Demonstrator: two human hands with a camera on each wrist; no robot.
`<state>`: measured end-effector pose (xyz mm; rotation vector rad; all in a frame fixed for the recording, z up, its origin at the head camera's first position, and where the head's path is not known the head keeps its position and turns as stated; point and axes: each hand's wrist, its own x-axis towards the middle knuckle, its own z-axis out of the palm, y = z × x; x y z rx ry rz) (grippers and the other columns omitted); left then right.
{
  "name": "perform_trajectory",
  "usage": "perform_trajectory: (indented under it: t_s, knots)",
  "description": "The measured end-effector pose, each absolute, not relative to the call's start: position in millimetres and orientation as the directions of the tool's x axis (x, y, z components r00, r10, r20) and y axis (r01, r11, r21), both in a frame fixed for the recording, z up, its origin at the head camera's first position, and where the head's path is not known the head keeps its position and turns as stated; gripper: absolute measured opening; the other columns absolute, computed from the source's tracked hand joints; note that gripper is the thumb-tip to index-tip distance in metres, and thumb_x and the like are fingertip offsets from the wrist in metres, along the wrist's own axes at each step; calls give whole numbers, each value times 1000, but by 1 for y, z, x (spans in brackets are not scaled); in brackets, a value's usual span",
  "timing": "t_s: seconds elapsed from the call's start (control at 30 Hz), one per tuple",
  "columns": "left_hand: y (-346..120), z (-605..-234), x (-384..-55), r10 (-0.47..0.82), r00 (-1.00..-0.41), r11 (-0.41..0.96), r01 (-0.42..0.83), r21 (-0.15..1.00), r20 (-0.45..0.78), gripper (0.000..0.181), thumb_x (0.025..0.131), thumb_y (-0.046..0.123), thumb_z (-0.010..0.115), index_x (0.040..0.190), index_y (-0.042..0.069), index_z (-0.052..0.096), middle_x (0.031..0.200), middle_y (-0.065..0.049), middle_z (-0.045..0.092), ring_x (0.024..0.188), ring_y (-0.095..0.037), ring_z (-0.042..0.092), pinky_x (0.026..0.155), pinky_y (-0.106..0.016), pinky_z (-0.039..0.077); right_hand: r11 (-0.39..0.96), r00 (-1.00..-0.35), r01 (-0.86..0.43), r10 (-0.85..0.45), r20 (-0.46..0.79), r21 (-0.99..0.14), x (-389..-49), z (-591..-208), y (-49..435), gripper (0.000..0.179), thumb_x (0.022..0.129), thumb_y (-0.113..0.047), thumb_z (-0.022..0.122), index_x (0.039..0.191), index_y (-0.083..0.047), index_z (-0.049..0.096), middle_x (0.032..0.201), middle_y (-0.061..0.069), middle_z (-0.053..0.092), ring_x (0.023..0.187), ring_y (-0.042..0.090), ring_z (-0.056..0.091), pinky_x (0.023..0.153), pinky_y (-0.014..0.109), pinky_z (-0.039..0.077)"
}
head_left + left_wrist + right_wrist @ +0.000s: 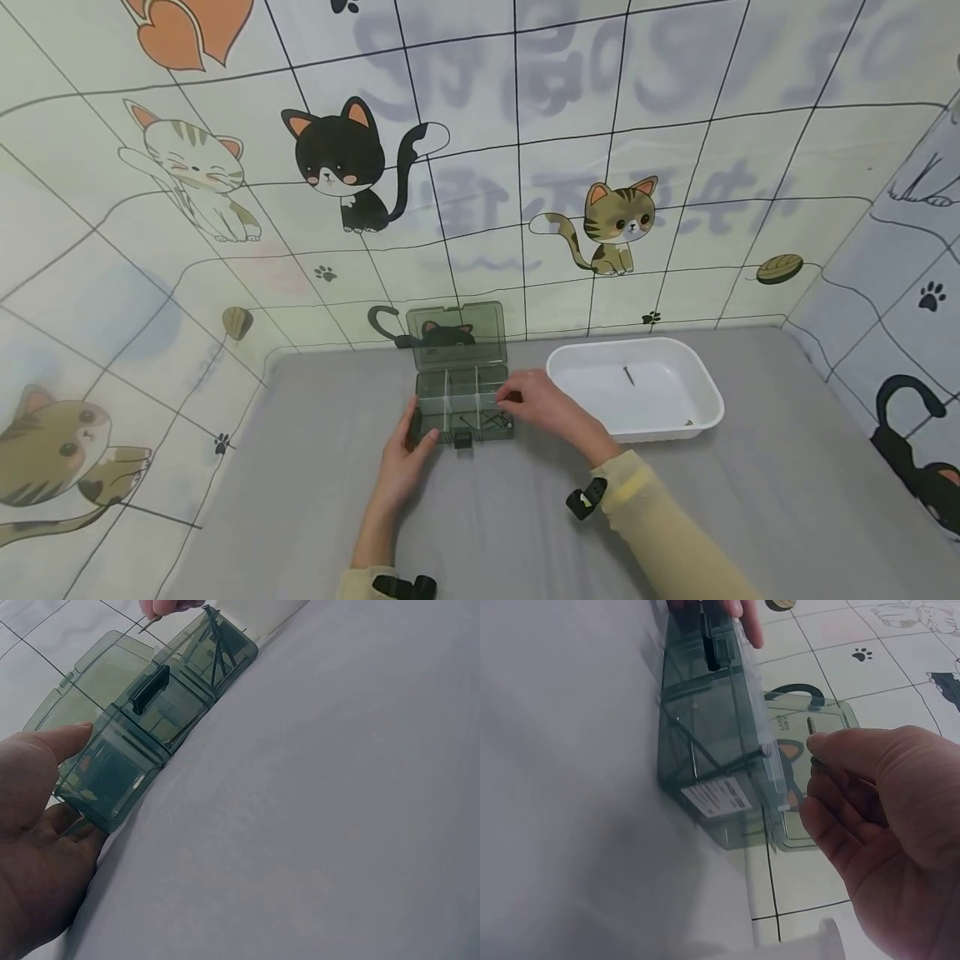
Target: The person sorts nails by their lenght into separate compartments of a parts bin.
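Observation:
A green see-through compartment box (pixel 431 406) stands on the table with its lid (pixel 487 346) tipped back. My left hand (pixel 401 462) grips its left end, thumb at the front edge and fingers along the side. Between thumb and forefinger my right hand (pixel 536 404) pinches a screw (pixel 811 726), held above the box's right side. Several dark screws (pixel 495 419) lie in the front right compartment. The left wrist view also shows a threaded screw (pixel 182 729) in the front middle compartment.
To the right stands a white tray (pixel 667 387), holding one long screw (pixel 628 376) and a small brass-coloured piece (pixel 688 422) near its front rim. Grey cloth (pixel 322 467) covers the table. A cat-printed wall sheet (pixel 487 208) rises close behind the box.

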<state>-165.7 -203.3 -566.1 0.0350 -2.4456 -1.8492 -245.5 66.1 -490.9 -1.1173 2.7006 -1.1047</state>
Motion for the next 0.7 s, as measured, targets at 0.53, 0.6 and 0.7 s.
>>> perform_trajectory:
  t_s: [0.53, 0.6, 0.7]
  knots:
    - [-204, -566, -167, -51, -998, 258, 25, 966, 40, 73, 102, 18, 67, 164, 16, 28, 168, -10, 22, 155, -29, 14, 123, -51, 21, 514, -731, -633, -644, 228, -579, -243, -492, 35, 7, 95, -8, 73, 97, -6, 80, 90, 0, 70, 83, 17, 66, 72, 26, 54]
    - [-205, -566, -167, -52, -998, 263, 23, 965, 38, 73, 102, 20, 68, 164, 17, 28, 168, -10, 22, 155, -29, 14, 122, -51, 21, 516, -730, -631, -648, 218, -580, -243, -494, 30, 8, 96, -8, 73, 98, -5, 80, 90, 0, 69, 83, 17, 65, 72, 27, 54]
    - [-204, -566, -167, -54, -998, 261, 28, 965, 44, 73, 102, 20, 68, 164, 16, 29, 168, -10, 23, 155, -29, 15, 122, -52, 22, 517, -735, -616, -649, 197, -595, -243, -495, 23, 10, 97, -9, 71, 100, -4, 79, 93, 1, 69, 82, 17, 64, 71, 28, 54]
